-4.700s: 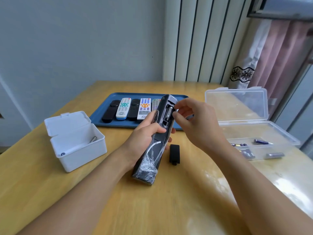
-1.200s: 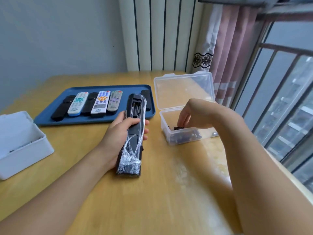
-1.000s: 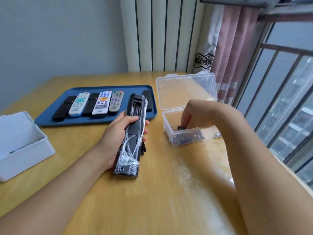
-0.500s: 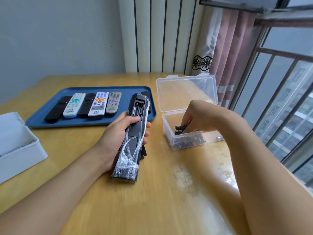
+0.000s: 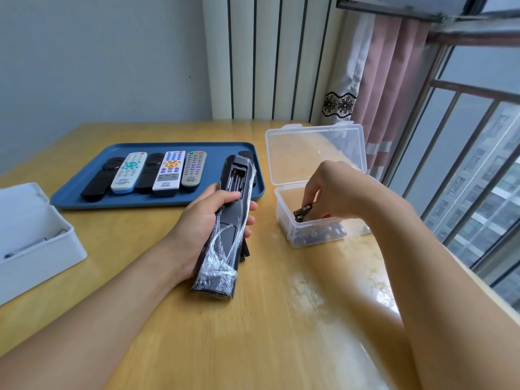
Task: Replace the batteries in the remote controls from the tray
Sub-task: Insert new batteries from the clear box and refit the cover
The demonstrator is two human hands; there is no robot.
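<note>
The left hand grips a long dark remote control wrapped in crinkled clear film, back upward, its near end resting on the yellow wooden surface; the battery compartment at its far end stands open and looks empty, springs showing. To the right, the right hand reaches into a clear plastic box with its hinged lid up, its fingers pinching what looks like a pair of dark batteries above more batteries lying in the box. Judging from this, the old cells are out and fresh ones are not yet in, and the cover is still off. Five more remotes lie in a row on the blue rectangular tray at the far left, apparently waiting. An open white plastic box sits at the near left.
</note>
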